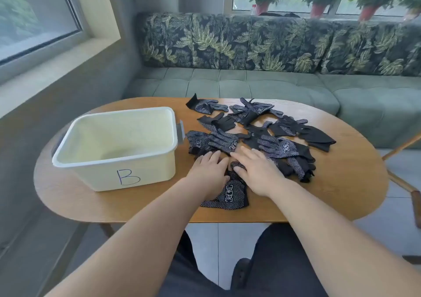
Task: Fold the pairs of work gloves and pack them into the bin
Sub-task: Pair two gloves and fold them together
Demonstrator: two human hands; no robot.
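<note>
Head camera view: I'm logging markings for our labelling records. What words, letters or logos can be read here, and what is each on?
"B": handwritten in dark marker on the front wall of the cream bin.
"冠恒": white framed print on the nearest work glove; it seems to read so.
Similar white framed marks on several gloves in the glove pile: too small to read surely.

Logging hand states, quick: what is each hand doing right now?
Left hand: open, pressing flat on the nearest glove.
Right hand: open, fingers straight, resting on that glove too.
</note>
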